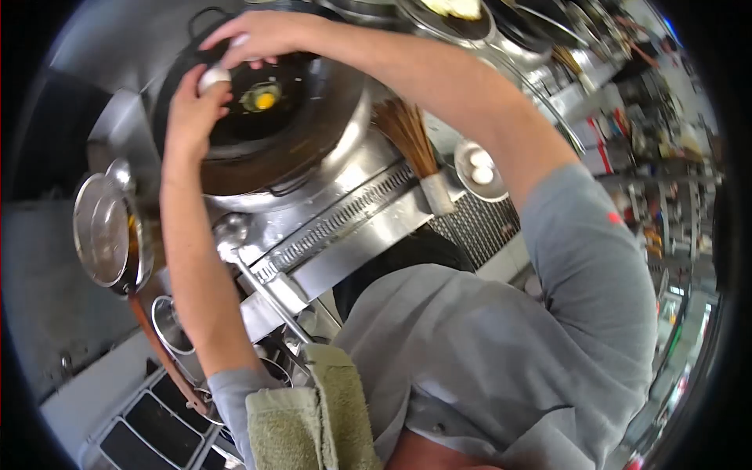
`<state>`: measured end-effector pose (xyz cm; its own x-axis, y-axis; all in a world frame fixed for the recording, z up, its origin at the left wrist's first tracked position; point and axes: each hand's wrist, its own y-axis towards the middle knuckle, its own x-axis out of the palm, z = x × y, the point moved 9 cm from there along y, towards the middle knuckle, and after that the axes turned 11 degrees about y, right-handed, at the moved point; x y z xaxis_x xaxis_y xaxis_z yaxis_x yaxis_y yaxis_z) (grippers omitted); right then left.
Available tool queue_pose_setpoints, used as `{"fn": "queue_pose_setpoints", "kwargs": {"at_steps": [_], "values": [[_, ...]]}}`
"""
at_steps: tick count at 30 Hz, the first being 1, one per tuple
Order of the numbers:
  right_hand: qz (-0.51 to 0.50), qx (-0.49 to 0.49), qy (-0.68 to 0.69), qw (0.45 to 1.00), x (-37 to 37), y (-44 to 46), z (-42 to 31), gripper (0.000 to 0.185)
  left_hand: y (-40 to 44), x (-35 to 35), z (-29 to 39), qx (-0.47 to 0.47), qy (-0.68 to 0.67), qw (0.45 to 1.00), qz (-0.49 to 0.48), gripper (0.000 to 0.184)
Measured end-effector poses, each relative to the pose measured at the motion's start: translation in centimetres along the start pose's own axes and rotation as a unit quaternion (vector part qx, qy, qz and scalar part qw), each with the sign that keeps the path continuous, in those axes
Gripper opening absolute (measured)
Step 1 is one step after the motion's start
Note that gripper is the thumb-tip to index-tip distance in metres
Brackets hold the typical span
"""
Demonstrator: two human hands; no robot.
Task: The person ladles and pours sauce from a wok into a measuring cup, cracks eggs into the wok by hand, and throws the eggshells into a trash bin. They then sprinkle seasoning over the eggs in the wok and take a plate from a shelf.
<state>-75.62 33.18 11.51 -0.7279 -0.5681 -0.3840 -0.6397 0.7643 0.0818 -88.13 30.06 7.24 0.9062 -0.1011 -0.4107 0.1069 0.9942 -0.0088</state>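
Over the big dark wok [345,141], my left hand [192,117] is closed around a white egg [214,78]. Just beyond it, my right hand [270,37] curls its fingers round a small white thing [240,39] that looks like another egg, mostly hidden by the fingers. Below both hands a cracked raw egg [266,100], its yolk whole, lies in the wok.
To the right are a bamboo wok brush [415,145] and a bowl [495,188] with white eggs. A ladle [266,294] lies by the stove's front edge. At left hangs a strainer [102,227]. A pan [446,23] with pale food stands top right.
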Motion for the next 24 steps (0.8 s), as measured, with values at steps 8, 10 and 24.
{"fn": "queue_pose_setpoints", "kwargs": {"at_steps": [8,10,24], "values": [[-0.023,0.041,-0.023,0.999,-1.0,2.6,3.2,0.047,2.3,1.0,0.6,0.005,-0.041,0.997,-0.064,0.043],[-0.01,0.045,0.006,0.999,-0.5,2.3,3.6,0.046,2.1,1.6,1.2,0.009,-0.045,0.993,-0.109,0.041],[0.055,-0.015,-0.074,0.996,4.0,3.3,6.1,0.041,3.7,-0.3,-6.1,-0.059,0.068,0.992,-0.087,0.039]]}}
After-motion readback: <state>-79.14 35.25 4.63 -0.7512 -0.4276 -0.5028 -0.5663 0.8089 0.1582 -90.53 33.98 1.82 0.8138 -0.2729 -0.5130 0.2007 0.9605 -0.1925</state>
